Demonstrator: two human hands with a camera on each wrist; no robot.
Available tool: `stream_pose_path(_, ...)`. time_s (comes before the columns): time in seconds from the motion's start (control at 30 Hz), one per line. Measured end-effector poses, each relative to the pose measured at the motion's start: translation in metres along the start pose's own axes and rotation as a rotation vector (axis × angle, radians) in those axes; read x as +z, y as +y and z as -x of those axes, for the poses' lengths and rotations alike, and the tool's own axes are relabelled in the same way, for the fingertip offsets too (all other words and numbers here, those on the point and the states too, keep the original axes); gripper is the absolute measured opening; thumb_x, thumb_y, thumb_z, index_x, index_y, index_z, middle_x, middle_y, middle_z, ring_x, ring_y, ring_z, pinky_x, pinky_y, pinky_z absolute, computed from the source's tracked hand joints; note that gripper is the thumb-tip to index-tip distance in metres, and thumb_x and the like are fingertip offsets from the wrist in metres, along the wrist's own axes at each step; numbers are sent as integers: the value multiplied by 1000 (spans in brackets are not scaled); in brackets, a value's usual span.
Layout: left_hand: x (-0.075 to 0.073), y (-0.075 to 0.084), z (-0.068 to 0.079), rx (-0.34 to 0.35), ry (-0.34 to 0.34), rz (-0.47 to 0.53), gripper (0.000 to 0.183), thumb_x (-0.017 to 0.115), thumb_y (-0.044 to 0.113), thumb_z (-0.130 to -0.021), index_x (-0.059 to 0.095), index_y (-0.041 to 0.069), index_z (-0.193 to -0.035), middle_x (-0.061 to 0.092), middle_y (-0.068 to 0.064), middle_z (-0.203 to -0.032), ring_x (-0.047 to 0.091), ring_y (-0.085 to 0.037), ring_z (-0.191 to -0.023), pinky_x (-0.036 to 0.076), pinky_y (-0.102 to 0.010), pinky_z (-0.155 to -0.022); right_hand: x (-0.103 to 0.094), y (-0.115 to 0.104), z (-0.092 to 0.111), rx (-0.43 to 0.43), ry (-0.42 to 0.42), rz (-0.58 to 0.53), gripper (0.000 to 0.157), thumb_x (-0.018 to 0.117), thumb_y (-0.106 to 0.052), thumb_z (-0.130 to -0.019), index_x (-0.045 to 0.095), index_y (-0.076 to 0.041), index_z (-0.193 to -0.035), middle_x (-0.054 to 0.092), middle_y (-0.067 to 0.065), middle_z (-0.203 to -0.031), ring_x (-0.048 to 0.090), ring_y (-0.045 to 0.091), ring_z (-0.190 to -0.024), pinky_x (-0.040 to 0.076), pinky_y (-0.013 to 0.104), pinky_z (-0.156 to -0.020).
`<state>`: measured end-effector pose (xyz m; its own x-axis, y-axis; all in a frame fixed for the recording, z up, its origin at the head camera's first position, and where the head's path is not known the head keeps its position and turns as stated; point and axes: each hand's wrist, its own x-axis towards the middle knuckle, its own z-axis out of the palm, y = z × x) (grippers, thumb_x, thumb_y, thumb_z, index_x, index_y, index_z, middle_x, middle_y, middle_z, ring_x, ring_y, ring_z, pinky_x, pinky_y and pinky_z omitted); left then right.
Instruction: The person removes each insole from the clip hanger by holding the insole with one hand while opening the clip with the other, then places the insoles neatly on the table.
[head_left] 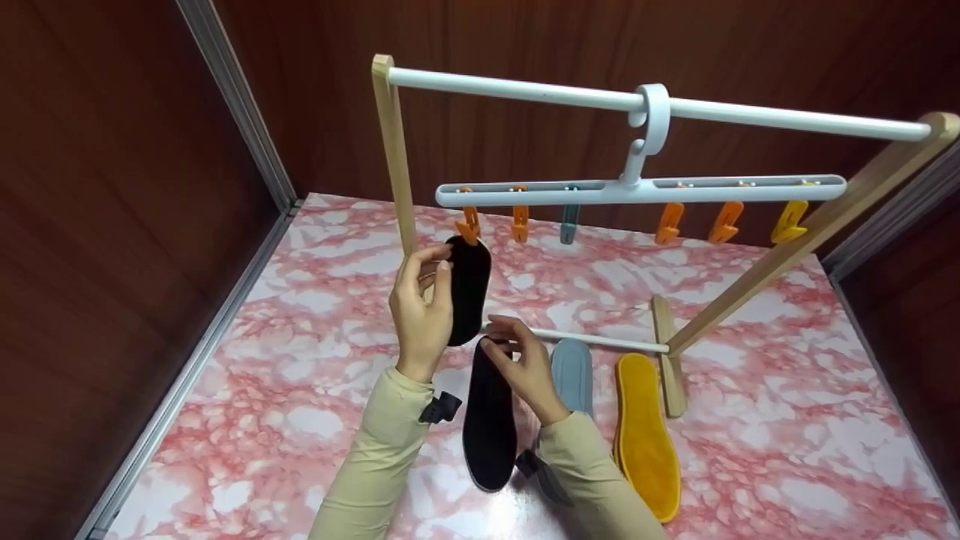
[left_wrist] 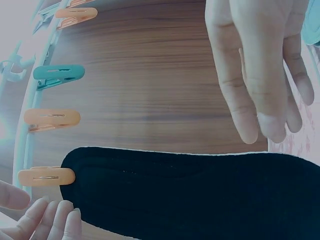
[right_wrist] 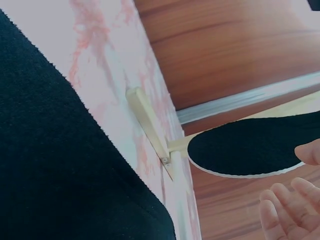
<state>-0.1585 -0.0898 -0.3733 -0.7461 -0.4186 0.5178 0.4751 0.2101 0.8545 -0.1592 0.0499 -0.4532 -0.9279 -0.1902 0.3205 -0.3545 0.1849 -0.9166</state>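
Observation:
A black insole (head_left: 470, 292) hangs by its upper end from an orange clip (left_wrist: 47, 176) at the left end of the hanger. My left hand (head_left: 422, 315) is beside that insole's top edge, its fingertips next to the clip and the thumb apart from the fingers in the left wrist view. Lower down, my right hand (head_left: 529, 367) hovers near the hanging insole's bottom end, fingers loosely extended and pinching nothing. In the head view it overlaps the upper end of a second black insole (head_left: 489, 435), which looms large at the left of the right wrist view.
A white hanger bar (head_left: 525, 196) hooks over the white rod (head_left: 517, 88) of a wooden-sided stand (head_left: 394, 150). Orange, teal and yellow clips (head_left: 790, 223) dangle from it. On the pink marbled table (head_left: 300, 420) lie a grey insole (head_left: 572, 375) and a yellow insole (head_left: 646, 442).

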Motion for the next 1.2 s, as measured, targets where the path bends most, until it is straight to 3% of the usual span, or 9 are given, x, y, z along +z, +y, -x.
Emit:
stream_pose_path(0.07,0,0,0,3,1,1,18,53,3,-94,63,-1,-108,64,-13,-109,63,-21,-98,53,-33,-87,0,0,-2,-7,-1,4,32,66,5,-85,60,9,-117,64,31,-106,64,41,-97,54,31,-80)
stream_pose_path(0.27,-2,-3,0,8,3,-12,17,53,4,-94,64,-1,-108,64,-12,-108,63,-20,-97,53,-33,-85,2,-2,-6,-12,-7,-3,32,65,7,-84,59,9,-116,65,29,-105,63,44,-98,53,50,-83)
stream_pose_path(0.57,-4,-4,1,8,12,-27,17,53,4,-94,64,0,-106,64,-11,-107,61,-20,-98,52,-36,-85,5,-5,-13,12,-41,-29,33,65,3,-86,58,9,-118,63,30,-109,61,46,-100,48,59,-88)
stream_pose_path(0.8,-7,-4,2,19,13,-32,16,53,4,-94,64,0,-105,64,-11,-106,61,-22,-97,52,-35,-85,6,-6,-20,21,-67,-27,31,66,1,-86,58,9,-116,63,27,-110,63,41,-101,52,51,-88)
stream_pose_path(1.0,-7,-5,2,14,19,-38,16,53,2,-93,64,0,-105,64,-11,-106,61,-22,-97,52,-36,-85,8,-5,-25,24,-73,-52,32,65,3,-86,58,11,-115,62,28,-109,61,41,-103,51,51,-89)
stream_pose_path(1.2,-7,-5,1,22,20,-38,17,53,1,-92,64,-1,-105,64,-12,-105,61,-24,-97,52,-32,-84,14,22,-34,34,-71,-49,32,67,0,-86,59,8,-116,64,25,-109,62,38,-101,53,47,-86)
